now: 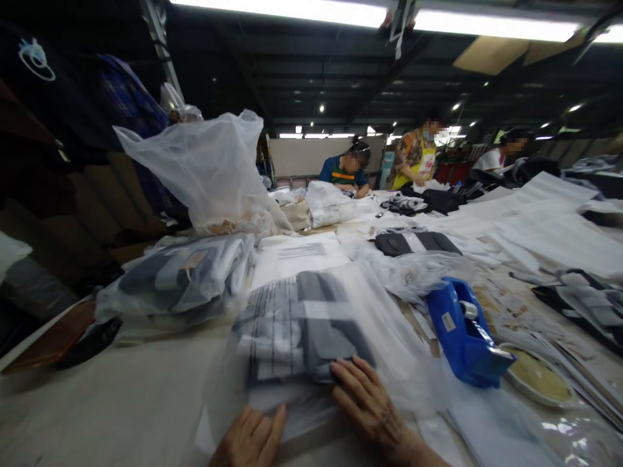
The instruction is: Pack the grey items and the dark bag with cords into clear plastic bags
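Note:
A dark grey and black bag (331,337) lies inside a clear plastic bag (403,337) with printed lines of text, flat on the table in front of me. My right hand (365,399) rests on its lower right part, palm down, fingers spread over the plastic. Near the plastic's front edge is my left hand (253,438), fingers curled together at the film; whether they pinch it is hard to make out. To the left sits a stack of similar plastic-wrapped bags (180,275).
A blue tape dispenser (462,337) and a round yellowish dish (540,376) stand at the right. Behind are a large crumpled plastic bag (209,168), a black bag (416,242) and white sheets (535,214). Several people are at the far side.

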The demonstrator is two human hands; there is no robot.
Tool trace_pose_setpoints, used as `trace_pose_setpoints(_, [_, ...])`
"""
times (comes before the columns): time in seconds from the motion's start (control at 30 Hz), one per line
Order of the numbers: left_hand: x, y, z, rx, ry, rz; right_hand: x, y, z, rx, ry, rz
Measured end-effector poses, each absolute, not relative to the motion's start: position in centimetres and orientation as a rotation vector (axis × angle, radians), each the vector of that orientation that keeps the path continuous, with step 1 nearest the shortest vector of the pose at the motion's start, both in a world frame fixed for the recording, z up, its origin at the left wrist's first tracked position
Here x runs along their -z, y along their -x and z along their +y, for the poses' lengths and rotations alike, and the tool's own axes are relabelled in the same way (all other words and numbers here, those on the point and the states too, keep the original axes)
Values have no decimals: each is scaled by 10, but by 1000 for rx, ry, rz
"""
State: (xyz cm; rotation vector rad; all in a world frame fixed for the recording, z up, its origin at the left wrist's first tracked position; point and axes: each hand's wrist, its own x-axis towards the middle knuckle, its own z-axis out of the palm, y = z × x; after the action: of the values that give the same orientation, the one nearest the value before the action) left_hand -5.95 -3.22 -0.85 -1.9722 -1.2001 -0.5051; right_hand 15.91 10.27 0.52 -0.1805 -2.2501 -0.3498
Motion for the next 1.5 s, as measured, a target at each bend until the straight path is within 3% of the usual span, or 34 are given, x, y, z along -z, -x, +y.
trace_pose_setpoints(0.6, [5, 58, -34, 703, 1935, -1471, 7, -160, 102, 288, 167, -2292])
trace_pose_setpoints(1.23, [12, 70, -21, 632, 1718, -1505, -7, -151, 112, 359, 168, -2228])
trace_pose_setpoints(1.33, [-17, 66, -18, 704, 1718, -1462, -33, -154, 118, 317, 155, -2251])
trace_pose_setpoints(1.5, [-120, 64, 3, 745, 1632, -1396, -120, -144, 142, 230, 121, -2110])
